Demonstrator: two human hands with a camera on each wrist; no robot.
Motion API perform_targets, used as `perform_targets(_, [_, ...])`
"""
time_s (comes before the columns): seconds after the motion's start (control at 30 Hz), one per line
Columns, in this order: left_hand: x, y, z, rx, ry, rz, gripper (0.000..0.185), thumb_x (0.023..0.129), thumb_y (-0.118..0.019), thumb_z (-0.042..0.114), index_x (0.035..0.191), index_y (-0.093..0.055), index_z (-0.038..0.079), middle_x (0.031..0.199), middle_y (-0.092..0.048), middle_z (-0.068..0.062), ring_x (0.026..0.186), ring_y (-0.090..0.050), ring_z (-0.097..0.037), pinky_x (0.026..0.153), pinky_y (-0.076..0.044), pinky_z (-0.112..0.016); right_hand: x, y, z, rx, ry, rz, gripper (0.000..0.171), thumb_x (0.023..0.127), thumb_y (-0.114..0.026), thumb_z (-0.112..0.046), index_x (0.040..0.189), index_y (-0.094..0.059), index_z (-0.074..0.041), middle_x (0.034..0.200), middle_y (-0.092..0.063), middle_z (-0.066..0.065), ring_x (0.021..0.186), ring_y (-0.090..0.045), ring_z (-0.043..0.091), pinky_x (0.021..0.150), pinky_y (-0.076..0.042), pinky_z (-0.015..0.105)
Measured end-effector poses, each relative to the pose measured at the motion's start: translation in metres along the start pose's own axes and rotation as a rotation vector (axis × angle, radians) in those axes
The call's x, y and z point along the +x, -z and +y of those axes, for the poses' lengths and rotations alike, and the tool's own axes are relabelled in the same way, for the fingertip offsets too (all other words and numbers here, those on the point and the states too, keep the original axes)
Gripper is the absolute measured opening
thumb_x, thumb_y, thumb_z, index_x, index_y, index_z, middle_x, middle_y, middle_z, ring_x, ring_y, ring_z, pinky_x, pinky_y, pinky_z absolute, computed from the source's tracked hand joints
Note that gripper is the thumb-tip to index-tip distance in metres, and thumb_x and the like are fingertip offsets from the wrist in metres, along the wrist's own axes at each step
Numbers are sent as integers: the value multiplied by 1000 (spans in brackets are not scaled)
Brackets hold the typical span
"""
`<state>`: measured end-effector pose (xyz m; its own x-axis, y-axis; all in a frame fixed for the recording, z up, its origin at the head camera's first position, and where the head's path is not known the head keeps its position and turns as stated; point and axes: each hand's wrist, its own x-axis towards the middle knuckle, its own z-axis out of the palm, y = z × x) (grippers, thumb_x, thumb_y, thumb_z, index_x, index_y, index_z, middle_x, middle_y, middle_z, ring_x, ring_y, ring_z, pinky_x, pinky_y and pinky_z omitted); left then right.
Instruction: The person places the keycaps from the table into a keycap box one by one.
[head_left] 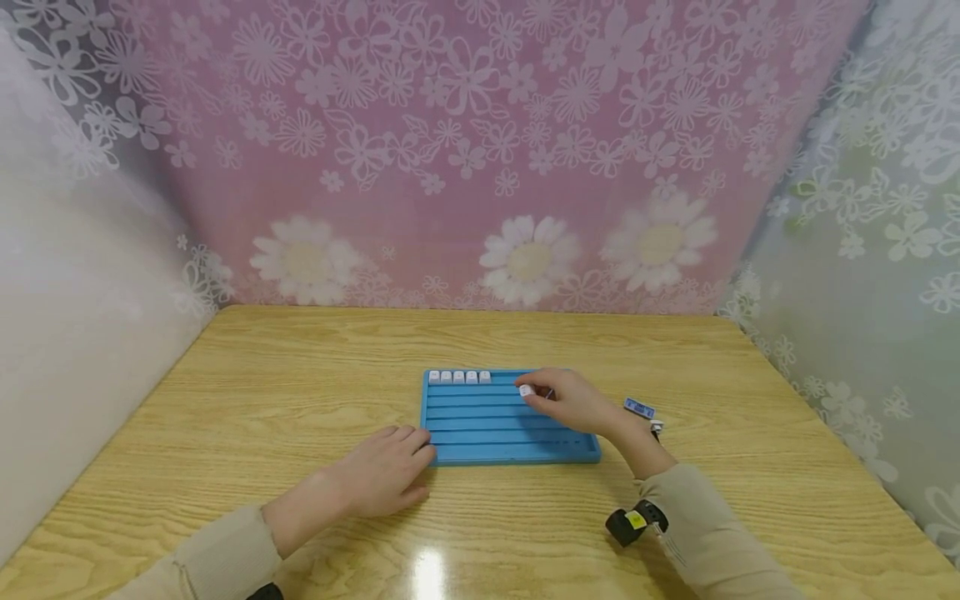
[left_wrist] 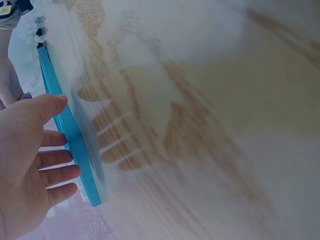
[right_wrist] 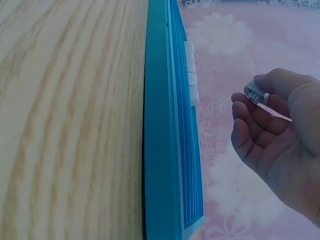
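A blue slotted tray [head_left: 480, 457] lies on the wooden table, with several white keycaps [head_left: 459, 377] lined up at the left of its top row. Above the tray's upper right part, my right hand [head_left: 573, 402] pinches one white keycap [right_wrist: 256, 93] between thumb and fingers; its hollow underside shows in the right wrist view. My left hand [head_left: 386, 471] rests at the tray's near left corner, fingers fairly straight and touching its edge. In the left wrist view, the thumb and fingers of that hand lie against the tray's side [left_wrist: 75, 137].
A small blue-and-white labelled item [head_left: 639, 407] lies on the table right of the tray. Near it sits a small white piece [head_left: 657, 426], partly behind the right wrist. Flower-patterned cloth [head_left: 465, 167] walls off the back and sides of the table.
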<state>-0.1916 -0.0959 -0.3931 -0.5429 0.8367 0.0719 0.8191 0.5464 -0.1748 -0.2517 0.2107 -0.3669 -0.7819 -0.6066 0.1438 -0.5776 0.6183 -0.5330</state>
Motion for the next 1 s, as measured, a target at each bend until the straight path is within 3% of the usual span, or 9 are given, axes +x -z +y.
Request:
perform_targets(0.27, [0, -1, 0, 2, 2, 4, 36, 89, -57, 41, 106, -55, 9, 108, -51, -4, 99, -50, -19, 86, -45, -35, 1, -1, -3, 55, -57, -12, 33, 92, -58, -20, 120, -60, -1, 90, -59, -3, 70, -48, 12, 59, -42, 27])
perform_targets(0.57, [0, -1, 0, 2, 1, 4, 35, 90, -56, 40, 107, -55, 9, 108, -51, -4, 100, -50, -19, 86, -45, -34, 7, -3, -3, 56, -31, 18, 31, 87, -65, -24, 109, -62, -3, 84, -61, -5, 72, -55, 9, 61, -47, 27])
perform_targets(0.77, [0, -1, 0, -11, 8, 3, 34, 90, -56, 39, 106, -55, 9, 107, -51, -4, 99, -49, -19, 85, -44, -34, 12, -7, -3, 90, -45, 25, 29, 86, -66, -28, 104, -58, -6, 81, -55, -4, 71, -50, 13, 62, -45, 29])
perform_targets(1.0, [0, 0, 0, -15, 13, -11, 36, 90, -56, 40, 108, -56, 9, 108, -52, -4, 100, -50, -19, 87, -44, -35, 17, -10, -1, 102, -26, 40, 30, 88, -64, -27, 110, -63, -7, 82, -51, -2, 71, -43, 17, 59, -37, 33])
